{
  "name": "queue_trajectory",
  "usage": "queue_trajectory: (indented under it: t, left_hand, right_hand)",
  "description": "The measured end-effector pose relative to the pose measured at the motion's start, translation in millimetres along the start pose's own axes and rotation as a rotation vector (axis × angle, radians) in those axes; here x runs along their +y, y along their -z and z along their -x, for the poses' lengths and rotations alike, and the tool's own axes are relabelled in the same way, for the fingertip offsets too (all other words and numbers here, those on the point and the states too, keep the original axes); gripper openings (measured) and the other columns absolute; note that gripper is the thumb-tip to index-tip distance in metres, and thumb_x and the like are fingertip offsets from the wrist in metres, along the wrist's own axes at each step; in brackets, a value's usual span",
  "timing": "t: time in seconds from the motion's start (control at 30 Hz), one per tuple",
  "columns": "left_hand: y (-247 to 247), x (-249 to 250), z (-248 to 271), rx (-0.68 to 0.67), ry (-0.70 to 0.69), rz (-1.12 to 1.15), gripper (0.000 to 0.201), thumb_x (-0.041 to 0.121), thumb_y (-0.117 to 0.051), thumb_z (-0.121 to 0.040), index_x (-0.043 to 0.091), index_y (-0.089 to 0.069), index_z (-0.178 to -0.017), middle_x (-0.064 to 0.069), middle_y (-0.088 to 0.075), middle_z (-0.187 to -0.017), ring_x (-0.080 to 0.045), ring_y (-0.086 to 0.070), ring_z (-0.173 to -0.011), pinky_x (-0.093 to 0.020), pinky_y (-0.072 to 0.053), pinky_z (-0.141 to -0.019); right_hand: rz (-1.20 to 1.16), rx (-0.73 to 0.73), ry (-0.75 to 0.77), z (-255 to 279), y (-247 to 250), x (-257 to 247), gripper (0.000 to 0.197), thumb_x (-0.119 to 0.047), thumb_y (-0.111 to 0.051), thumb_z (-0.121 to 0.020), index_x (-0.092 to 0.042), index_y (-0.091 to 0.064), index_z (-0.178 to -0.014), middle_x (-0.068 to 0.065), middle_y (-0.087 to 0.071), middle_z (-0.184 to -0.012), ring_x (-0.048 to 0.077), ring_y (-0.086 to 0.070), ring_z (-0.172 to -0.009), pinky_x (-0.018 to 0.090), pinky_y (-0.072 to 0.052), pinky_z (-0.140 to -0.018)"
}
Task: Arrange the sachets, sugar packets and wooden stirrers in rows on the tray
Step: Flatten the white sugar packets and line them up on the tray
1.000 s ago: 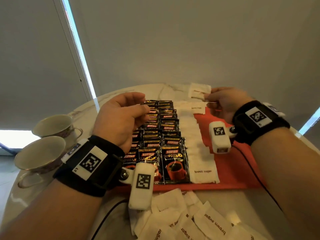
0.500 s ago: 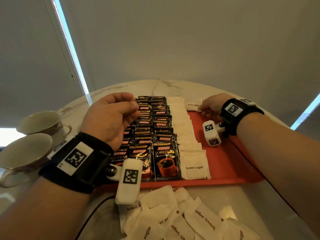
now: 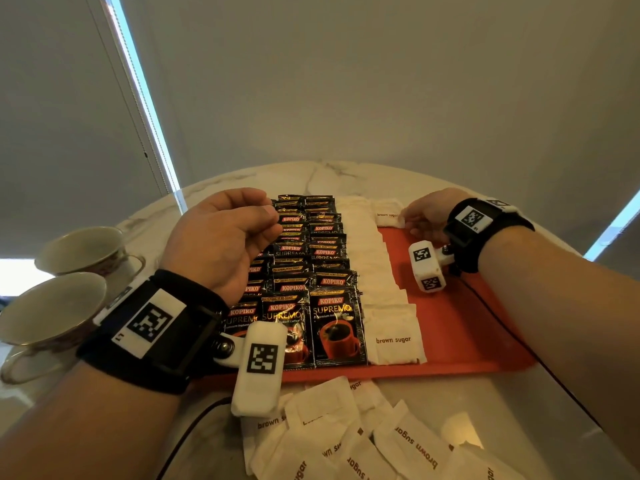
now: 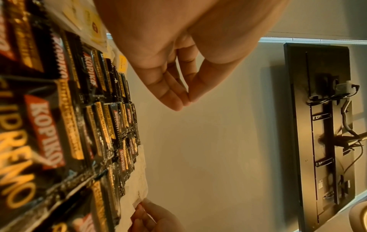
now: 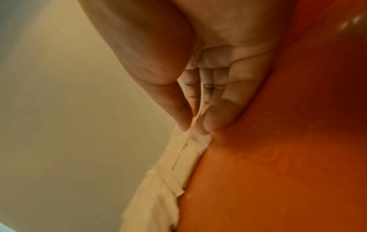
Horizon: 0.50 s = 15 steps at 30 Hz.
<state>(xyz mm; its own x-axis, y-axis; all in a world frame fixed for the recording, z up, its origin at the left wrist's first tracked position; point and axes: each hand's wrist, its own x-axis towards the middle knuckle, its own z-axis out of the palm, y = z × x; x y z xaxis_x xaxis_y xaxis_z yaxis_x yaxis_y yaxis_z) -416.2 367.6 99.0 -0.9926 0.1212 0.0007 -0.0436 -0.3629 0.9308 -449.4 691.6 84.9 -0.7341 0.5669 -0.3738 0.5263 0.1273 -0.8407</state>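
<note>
Cups [image 3: 65, 278]: two; right hand [image 3: 424, 218] pinches one sugar packet [image 3: 389, 213]

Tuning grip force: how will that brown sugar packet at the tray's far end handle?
The sugar packet is probably light and limp: the right hand pinches only its edge. Its paper looks crinkled, so likely not slippery. Lying flat, it shouldn't roll.

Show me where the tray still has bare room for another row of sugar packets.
The bare red strip of the tray runs between the sugar packet row and the tray's right edge; the right hand pinches a sugar packet at its far end. Left of that, the coffee sachets overlap tightly. Loose packets crowd the table in front.
</note>
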Motion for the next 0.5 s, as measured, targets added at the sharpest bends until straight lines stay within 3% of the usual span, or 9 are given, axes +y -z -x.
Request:
queue_trajectory:
  t: [0.13, 0.27, 0.43, 0.5]
  left_hand:
    - [0, 0, -1, 0.000, 0.005, -0.006, 0.019, -0.007, -0.064, -0.094, 0.011, -0.070, -0.096, -0.005, -0.072, -0.091, -0.011, -0.074, -0.072, -0.024, -0.060, -0.068]
    - [-1, -2, -1, -0.003, 0.010, -0.017, 0.019, -0.007, -0.064, -0.093, 0.011, -0.069, -0.096, -0.004, -0.072, -0.089, -0.011, -0.073, -0.073, -0.025, -0.061, -0.069]
    - [-2, 1, 3, -0.016, 0.034, -0.008, 0.017, -0.004, -0.066, -0.094, 0.012, -0.069, -0.097, -0.002, -0.073, -0.081, -0.013, -0.073, -0.073, -0.026, -0.061, -0.068]
    - [-5, 6, 8, -0.016, 0.056, 0.031, 0.014, -0.001, -0.065, -0.096, 0.013, -0.068, -0.097, -0.002, -0.072, -0.080, -0.013, -0.073, -0.071, -0.028, -0.061, -0.066]
  right_hand:
    - [-0.092, -0.010, 0.028, 6, 1, 5, 0.009, -0.009, -0.070, -0.093, -0.004, -0.069, -0.101, 0.007, -0.064, -0.078, 0.016, -0.060, -0.067, 0.029, -0.053, -0.059]
    - [0.002, -0.101, 0.009, 13, -3, 2, 0.011, -0.011, -0.068, -0.093, -0.006, -0.071, -0.102, 0.005, -0.069, -0.083, 0.013, -0.057, -0.062, 0.026, -0.050, -0.060]
    - [0.048, -0.102, 0.003, 22, -6, -3, 0.018, -0.011, -0.065, -0.096, -0.005, -0.072, -0.111, 0.002, -0.067, -0.080, 0.013, -0.055, -0.061, 0.027, -0.046, -0.066]
    - [0.033, -0.107, 0.060, 37, -3, -4, 0.015, -0.011, -0.064, -0.097, -0.005, -0.071, -0.108, 0.003, -0.067, -0.080, 0.013, -0.055, -0.060, 0.027, -0.046, -0.062]
